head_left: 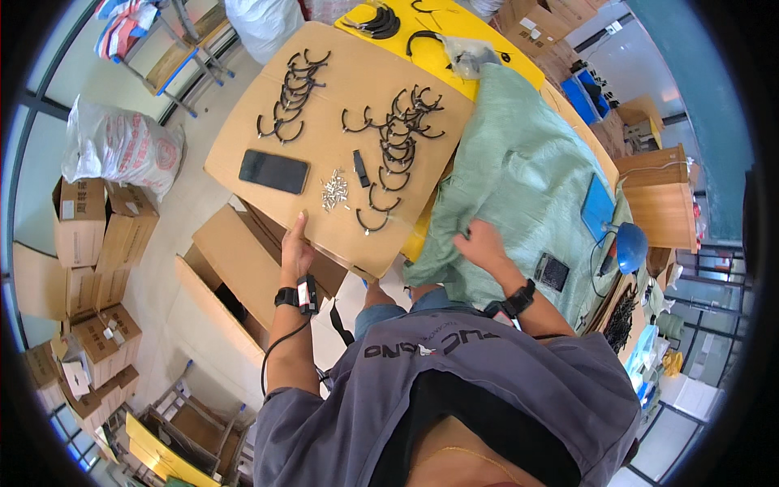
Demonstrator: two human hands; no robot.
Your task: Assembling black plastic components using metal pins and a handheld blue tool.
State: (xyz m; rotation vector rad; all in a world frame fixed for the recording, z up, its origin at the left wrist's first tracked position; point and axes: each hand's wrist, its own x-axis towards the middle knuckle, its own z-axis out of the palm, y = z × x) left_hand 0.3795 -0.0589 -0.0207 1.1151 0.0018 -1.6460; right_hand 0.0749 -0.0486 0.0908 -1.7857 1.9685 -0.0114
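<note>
My left hand (295, 247) grips the near edge of a brown cardboard sheet (341, 89) that serves as a work surface. On the sheet lie rows of black curved headband pieces (398, 138), a second group of black curved pieces (292, 93), a black phone (274, 171), a small pile of silver screws (333, 191) and a small black block (361, 168). My right hand (480, 243) rests with fingers bent on a green woven sack (527, 170) spread to the right of the sheet. Both wrists carry black bands.
An open cardboard box (235, 276) stands below the sheet. A yellow board (454, 32) with more black pieces lies beyond. Stacked cartons (81, 243) and a white bag (122, 146) sit at left. A blue lamp (630, 247) and a blue pad (598, 207) are at right.
</note>
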